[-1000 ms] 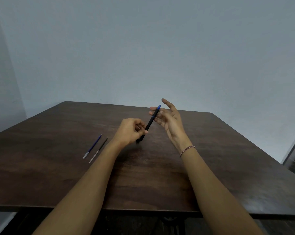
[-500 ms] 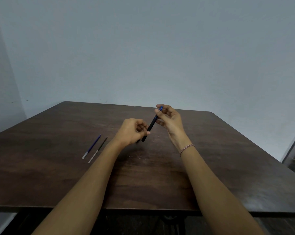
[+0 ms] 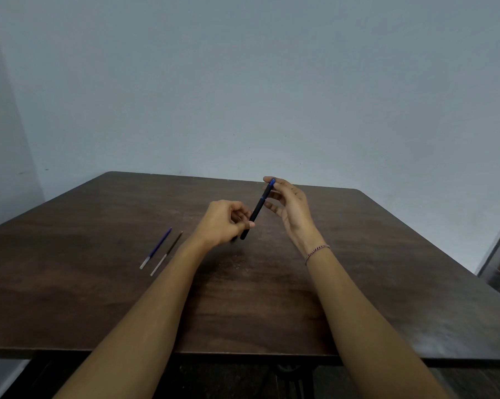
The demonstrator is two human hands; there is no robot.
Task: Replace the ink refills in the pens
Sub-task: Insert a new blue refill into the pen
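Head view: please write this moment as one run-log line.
left hand: grips pen at lower end | right hand: touches blue upper end, grip unclear | table: blue refill, dark refill lie untouched

Both forearms extended forward, converging. Left hand (image 3: 224, 223) curled, gripping lower part of pen (image 3: 256, 210); right hand (image 3: 293, 208) held higher, palm facing left, fingertips (image 3: 266, 179) pinching the pen's top end

Our two bare forearms (image 3: 145, 326) fill the lower half of the frame, ending in our left hand (image 3: 223, 223) and right hand (image 3: 292, 205). Right of centre, a thin braided red-and-white thread bracelet (image 3: 317, 252) circles our right wrist.
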